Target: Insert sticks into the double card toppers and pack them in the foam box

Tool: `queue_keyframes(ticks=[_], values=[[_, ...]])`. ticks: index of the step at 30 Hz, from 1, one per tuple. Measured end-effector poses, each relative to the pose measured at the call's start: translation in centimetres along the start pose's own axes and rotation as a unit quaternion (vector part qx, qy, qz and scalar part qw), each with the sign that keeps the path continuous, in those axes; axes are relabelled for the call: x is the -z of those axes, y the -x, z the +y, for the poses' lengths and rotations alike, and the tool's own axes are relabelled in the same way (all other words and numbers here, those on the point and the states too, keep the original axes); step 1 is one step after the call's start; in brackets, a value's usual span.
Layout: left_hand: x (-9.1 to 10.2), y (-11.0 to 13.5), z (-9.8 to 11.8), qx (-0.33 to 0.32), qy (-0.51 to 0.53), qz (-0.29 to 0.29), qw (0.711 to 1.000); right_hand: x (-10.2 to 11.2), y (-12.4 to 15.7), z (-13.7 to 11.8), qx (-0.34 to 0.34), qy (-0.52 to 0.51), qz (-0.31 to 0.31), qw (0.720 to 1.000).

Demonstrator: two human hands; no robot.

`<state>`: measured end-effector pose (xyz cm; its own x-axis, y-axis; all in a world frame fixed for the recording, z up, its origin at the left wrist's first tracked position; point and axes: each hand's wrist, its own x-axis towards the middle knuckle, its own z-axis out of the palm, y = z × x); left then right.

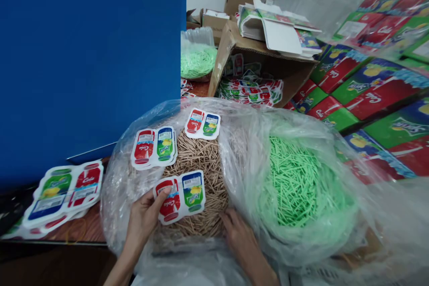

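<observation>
My left hand (145, 212) pinches a printed cardboard card (192, 193) shaped like two jars, one red marked Cola, one green and blue with a lemon. The card is held over a clear plastic bag of thin brown sticks (211, 174). At the bag's lower right, my right hand (243, 243) has its bent fingers pressed together against the sticks; what they hold, if anything, is hidden. A small stack of matching cards (154, 147) lies on the bag at the left, with another card (203, 124) on the sticks' far side.
An open bag of green sticks (295, 187) stands to the right. More cards lie stacked (63, 192) on the left and inside a tipped carton (231, 35) behind. A blue panel (90, 53) blocks the left; printed boxes (372, 85) are piled at the right.
</observation>
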<state>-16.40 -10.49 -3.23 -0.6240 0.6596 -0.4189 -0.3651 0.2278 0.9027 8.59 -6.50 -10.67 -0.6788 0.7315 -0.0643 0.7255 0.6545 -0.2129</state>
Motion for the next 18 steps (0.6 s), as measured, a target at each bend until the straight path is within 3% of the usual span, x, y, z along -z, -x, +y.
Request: queue_keyframes(ticks=[5, 12, 18], values=[[0.11, -0.13, -0.13, 0.043, 0.050, 0.007, 0.998, -0.29, -0.61, -0.26, 0.025, 0.020, 0.031, 0.999], [0.28, -0.01, -0.12, 0.061, 0.063, -0.014, 0.996, -0.15, -0.74, -0.07, 0.070, 0.011, 0.020, 0.997], [-0.13, 0.10, -0.43, 0.066, 0.053, -0.025, 0.996, 0.22, -1.08, -0.54, 0.062, 0.001, 0.012, 0.998]])
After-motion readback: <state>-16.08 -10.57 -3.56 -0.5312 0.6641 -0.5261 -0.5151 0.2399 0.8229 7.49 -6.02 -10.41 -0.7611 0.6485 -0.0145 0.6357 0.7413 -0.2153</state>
